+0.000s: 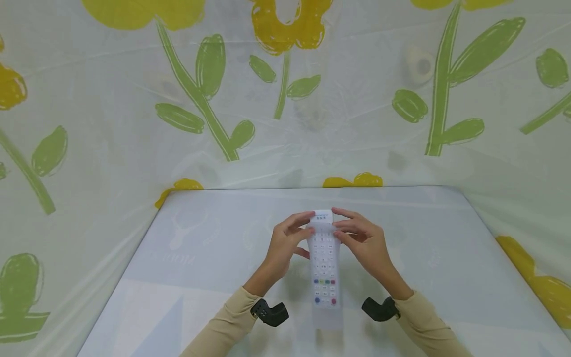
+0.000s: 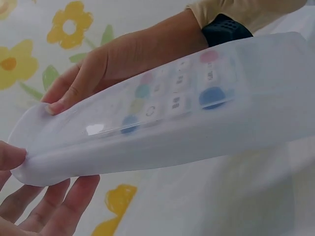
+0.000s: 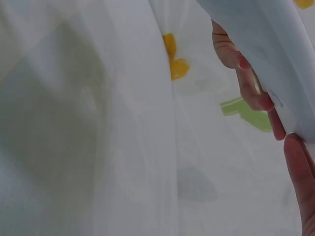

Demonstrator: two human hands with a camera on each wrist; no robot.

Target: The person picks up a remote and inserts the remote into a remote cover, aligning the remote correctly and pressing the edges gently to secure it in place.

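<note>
L hand (image 1: 284,241) & R hand (image 1: 365,241) both pinch the sleeve's (image 1: 327,320) far end, w/ white remote (image 1: 324,258) inside, above table (image 1: 214,267); remote prob. light/stiff, sleeve prob. soft, maybe slippery, so best grip's the side edges.

Head view forward-down; 2 close wrist views share remote (image 1: 324,255).

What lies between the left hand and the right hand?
A white remote control in a translucent sleeve; the head view shows it, with the left hand and right hand holding its far end from either side.
</note>
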